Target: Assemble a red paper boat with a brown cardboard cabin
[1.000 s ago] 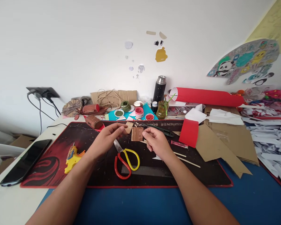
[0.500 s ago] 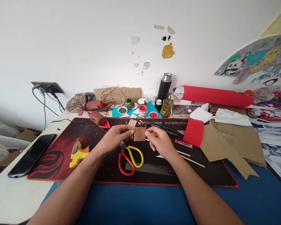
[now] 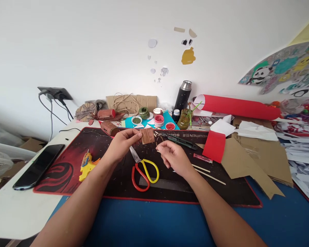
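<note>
Between the thumb and fingers of my left hand (image 3: 125,145) is a small brown-painted cardboard square (image 3: 147,136), tilted above the mat. My right hand (image 3: 174,157) is a little to the right of the square, apart from it, with thumb and fingers pinched together. A thin curved strand shows at its fingertips, too small to name. Below and between the hands lie scissors (image 3: 144,175) with one red and one yellow handle, blades partly apart. Behind the right hand is a dark green utility knife (image 3: 181,140).
A yellow glue gun (image 3: 89,168) and a phone (image 3: 38,166) lie to the left. Paint jars (image 3: 159,120) and a black thermos (image 3: 183,96) stand at the back. Thin wooden sticks (image 3: 211,176), red paper (image 3: 213,145) and cut cardboard (image 3: 237,157) lie on the right.
The brown square was held by my right hand, then by both; now only my left hand holds it. The right hand has drawn away from it, and the camera view has shifted slightly.
</note>
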A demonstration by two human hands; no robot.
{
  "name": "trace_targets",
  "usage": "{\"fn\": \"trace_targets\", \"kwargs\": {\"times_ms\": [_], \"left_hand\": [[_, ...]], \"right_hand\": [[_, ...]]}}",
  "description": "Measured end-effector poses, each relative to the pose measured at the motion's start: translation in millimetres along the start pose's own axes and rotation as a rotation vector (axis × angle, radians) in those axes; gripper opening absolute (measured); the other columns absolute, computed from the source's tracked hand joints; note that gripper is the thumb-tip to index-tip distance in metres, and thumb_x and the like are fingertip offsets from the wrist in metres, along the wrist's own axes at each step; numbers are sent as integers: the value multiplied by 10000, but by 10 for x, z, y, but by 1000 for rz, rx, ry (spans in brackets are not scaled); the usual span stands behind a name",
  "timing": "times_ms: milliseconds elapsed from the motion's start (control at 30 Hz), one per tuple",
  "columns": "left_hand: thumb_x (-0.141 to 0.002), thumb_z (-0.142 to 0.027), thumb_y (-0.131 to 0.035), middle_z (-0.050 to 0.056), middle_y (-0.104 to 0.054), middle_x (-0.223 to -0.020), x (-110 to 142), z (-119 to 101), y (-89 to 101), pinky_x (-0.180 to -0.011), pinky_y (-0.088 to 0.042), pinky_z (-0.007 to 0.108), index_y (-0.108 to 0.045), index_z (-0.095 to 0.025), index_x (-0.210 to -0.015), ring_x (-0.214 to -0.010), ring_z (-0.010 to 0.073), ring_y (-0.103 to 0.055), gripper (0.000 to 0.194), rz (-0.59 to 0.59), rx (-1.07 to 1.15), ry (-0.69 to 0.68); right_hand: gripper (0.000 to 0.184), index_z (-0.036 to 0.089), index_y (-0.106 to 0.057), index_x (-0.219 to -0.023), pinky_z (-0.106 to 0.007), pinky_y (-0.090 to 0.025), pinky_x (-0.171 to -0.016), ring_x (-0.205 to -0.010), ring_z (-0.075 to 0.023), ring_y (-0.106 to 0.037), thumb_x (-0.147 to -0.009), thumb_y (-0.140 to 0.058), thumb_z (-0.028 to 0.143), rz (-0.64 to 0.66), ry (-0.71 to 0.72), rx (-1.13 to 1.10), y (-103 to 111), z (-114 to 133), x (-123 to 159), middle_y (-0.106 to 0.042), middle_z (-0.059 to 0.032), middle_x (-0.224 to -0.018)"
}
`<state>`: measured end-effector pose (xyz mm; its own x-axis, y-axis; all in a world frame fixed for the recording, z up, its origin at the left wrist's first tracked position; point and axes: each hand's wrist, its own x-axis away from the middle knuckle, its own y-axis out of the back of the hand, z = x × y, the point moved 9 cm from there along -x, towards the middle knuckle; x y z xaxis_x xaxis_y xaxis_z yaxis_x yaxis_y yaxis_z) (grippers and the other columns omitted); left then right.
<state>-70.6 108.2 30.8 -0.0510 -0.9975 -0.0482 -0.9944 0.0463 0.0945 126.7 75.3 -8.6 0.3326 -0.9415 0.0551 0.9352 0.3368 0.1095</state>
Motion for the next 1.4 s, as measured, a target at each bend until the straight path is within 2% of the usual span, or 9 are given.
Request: {"fn": "trace_targets", "kwargs": {"times_ms": [167,333,500,700,933,1067,1167,1300,1400], "left_hand": [[-763,-563,-875,5,-658,-666,-38,-49,149,-624,-401,287,-715,-195,-716,-620,145,-524,404,-108,96,-53],[-759,-541,-872,-4,-639,-639,-36,-64,196,-619,-392,285,-696,-197,-690,-603,137,-513,392,-124,131,-60],[-763,-534,-872,-10,-621,-629,-37,-56,155,-621,-380,282,-686,-196,-676,-602,132,-496,396,-92,179,-73],[-718,-552,-901,-7,-628,-630,-61,-6,169,-611,-375,278,-699,-193,-681,-595,132,-499,413,-96,229,-64],[-667,-546,-926,-5,-630,-613,-102,9,234,-590,-385,263,-681,-192,-644,-574,123,-508,432,-111,318,-64],[-648,-588,-928,-4,-635,-622,-92,34,228,-574,-419,248,-655,-193,-655,-570,120,-542,480,-100,411,-21],[-625,-587,-949,7,-654,-645,-86,98,194,-560,-452,240,-655,-188,-678,-581,126,-576,498,-87,473,33],[-630,-544,-974,43,-732,-761,-74,231,115,-672,-587,284,-691,-180,-746,-693,162,-677,475,-78,531,111],[-629,-462,-1000,110,-813,-932,-51,329,4,-826,-656,372,-719,-171,-794,-842,213,-762,437,-38,556,190]], "right_hand": [[218,218,-752,-1085,-282,-455,-669,-688,-163,-666,-999,-739,418,136,126,368,-405,130,151,-695,30,-752],[497,191,-748,-1315,-390,-530,-848,-1002,-307,-745,-952,-836,518,311,216,920,-813,230,319,-794,-89,-1063],[431,153,-718,-1361,-444,-574,-897,-1099,-359,-735,-1017,-778,405,316,171,1237,-924,233,414,-757,-150,-1189],[348,171,-739,-1327,-412,-569,-867,-1033,-338,-774,-1043,-720,371,303,107,1289,-920,199,397,-768,-153,-1187],[220,218,-784,-1097,-333,-510,-789,-896,-264,-768,-883,-796,264,152,11,1031,-685,150,353,-789,-66,-986],[141,213,-696,-999,-251,-449,-560,-565,-139,-660,-877,-743,265,16,-173,479,-425,-119,349,-692,27,-794],[319,207,-628,-964,-202,-302,-400,-452,-107,-594,-844,-793,453,-73,-272,59,-263,-260,362,-668,31,-782],[503,197,-631,-1016,-159,-188,-380,-457,-72,-538,-801,-874,581,-160,-129,-347,-124,-40,340,-667,19,-775],[607,200,-667,-1136,-159,-174,-368,-424,-54,-473,-782,-912,628,-132,-105,-506,-175,58,296,-644,30,-755]]}}
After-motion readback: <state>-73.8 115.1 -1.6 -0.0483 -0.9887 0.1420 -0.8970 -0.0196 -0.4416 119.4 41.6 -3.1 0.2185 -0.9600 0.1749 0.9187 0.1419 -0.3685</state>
